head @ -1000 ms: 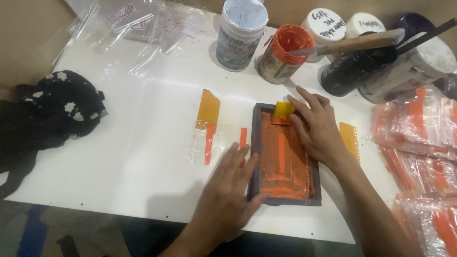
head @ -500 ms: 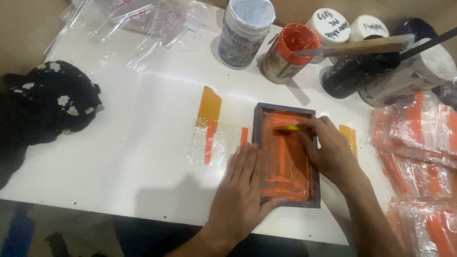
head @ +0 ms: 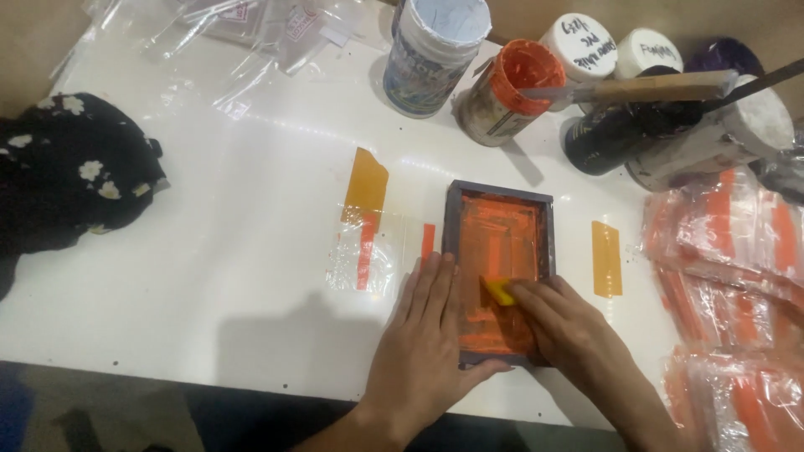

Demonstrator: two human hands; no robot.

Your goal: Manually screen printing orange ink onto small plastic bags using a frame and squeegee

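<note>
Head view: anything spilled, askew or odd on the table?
No spill on the white table. The orange paint stays inside the small dark frame and on the open paint jar. The left hand presses the frame's edge; the right hand holds a yellow scraper. Nothing stands out.

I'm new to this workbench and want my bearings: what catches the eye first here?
The small dark frame, smeared bright orange inside, sits mid-table with both hands on it: the left hand flat on its left edge, the right hand pressing a yellow scraper. Behind stands an open jar of orange ink.
</note>
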